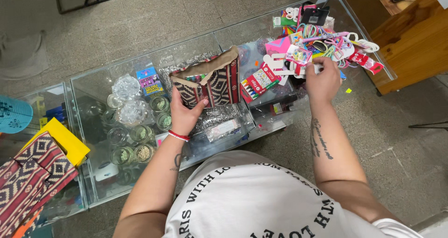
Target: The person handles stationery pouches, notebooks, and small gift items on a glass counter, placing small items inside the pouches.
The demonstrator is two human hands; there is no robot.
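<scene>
A patterned paper bag (210, 81), woven-looking in red, black and cream with a brown inner lining, is held upright and open on the glass worktop (102, 79). It is gripped at its near lower corner by the left hand (184, 112), whose thumb is pressed against the front face while the fingers are wrapped behind; a red and white bracelet (179, 136) is worn on that wrist. The right hand (322, 79) is laid on a heap of small goods (322, 42) at the far right of the worktop, well apart from the bag, with the fingers curled down into coloured hair ties and carded trinkets; whether anything is pinched cannot be told. A flat box of coloured pens (259, 81) is seen just beside the bag, between the two hands. Under the glass, to the left of the bag, a cluster of small glass jars (135, 126) is shown. At the far left edge, a stack of similarly patterned bags (32, 177) and a yellow one (65, 140) are laid.
</scene>
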